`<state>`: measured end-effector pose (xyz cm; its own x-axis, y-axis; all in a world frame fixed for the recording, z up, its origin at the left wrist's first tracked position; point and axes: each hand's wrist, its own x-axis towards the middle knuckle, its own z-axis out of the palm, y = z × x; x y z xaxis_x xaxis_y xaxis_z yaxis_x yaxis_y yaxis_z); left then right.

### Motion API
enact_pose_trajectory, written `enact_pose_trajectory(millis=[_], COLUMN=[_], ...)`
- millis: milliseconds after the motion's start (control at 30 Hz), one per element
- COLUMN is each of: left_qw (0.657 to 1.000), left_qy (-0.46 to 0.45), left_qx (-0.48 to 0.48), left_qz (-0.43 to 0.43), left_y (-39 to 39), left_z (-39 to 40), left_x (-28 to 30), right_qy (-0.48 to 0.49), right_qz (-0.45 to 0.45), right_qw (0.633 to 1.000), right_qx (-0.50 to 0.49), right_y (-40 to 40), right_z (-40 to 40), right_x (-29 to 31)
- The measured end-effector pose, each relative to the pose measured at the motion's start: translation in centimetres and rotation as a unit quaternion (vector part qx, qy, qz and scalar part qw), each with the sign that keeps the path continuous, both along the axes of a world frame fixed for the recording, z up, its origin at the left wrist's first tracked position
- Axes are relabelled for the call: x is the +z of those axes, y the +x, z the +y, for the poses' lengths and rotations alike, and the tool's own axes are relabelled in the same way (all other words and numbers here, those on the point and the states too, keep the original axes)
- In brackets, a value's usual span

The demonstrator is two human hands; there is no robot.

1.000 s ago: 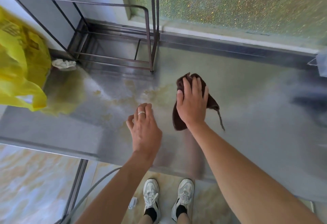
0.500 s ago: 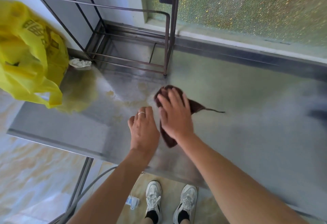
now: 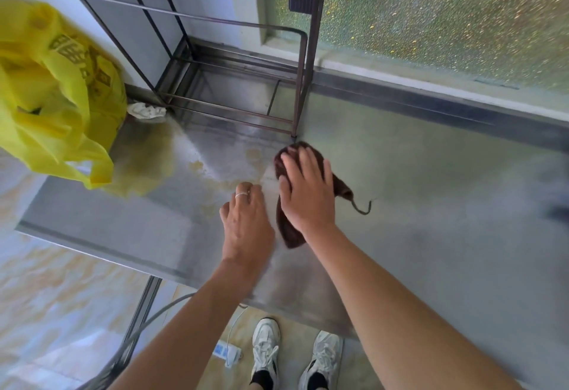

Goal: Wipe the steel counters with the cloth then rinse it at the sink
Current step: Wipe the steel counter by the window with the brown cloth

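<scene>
A dark brown cloth (image 3: 338, 185) lies on the steel counter (image 3: 431, 205), and my right hand (image 3: 304, 192) presses flat on top of it with fingers spread. Part of the cloth sticks out below my wrist and a loose thread trails to the right. My left hand (image 3: 246, 220), wearing a ring, rests on the counter just left of the cloth, fingers curled down and holding nothing. Yellowish stains (image 3: 203, 171) mark the steel ahead of my left hand. No sink is in view.
A dark metal rack (image 3: 234, 88) stands at the counter's back left, one leg right by the cloth. A yellow plastic bag (image 3: 58, 97) hangs at the left edge, a crumpled white tissue (image 3: 144, 111) beside it. A frosted window runs behind. A power strip (image 3: 226, 352) lies on the floor.
My right hand has slid the cloth leftward and back toward the rack's leg. My left hand stays planted on the counter in nearly the same spot.
</scene>
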<state>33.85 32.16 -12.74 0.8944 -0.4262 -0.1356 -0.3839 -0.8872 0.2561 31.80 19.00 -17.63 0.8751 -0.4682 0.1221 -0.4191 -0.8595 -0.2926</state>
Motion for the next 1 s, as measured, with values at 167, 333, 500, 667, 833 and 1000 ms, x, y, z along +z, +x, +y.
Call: enact_pose_trajectory(millis=[167,333,500,667,833,1000], left_qw=[0.997,0.999,0.995,0.992,0.99,0.989], left_qy=[-0.069,-0.037,-0.075,-0.095,-0.118,-0.121], left_qx=[0.038,0.018,0.06,0.081,0.073,0.089], left_qz=[0.016,0.007,0.007,0.007,-0.009,0.001], left_y=[-0.6,-0.4,0.1,1.1,2.1,3.3], left_z=[0.2,1.1,2.2,3.6,5.4,7.3], left_x=[0.3,-0.3,-0.5,-0.2,0.5,0.3], right_qy=[0.013,0.003,0.008,0.002,0.0,0.015], right_qz=[-0.013,-0.024,-0.036,-0.035,-0.036,-0.044], right_qw=[0.998,0.999,0.998,0.999,0.999,0.997], right_qx=[-0.067,-0.048,-0.04,-0.016,0.02,0.068], right_y=[1.6,3.0,4.8,6.0,7.8,9.1], right_z=[2.1,3.1,4.1,5.5,8.4,11.0], right_x=[-0.2,-0.2,-0.3,-0.3,0.0,0.2])
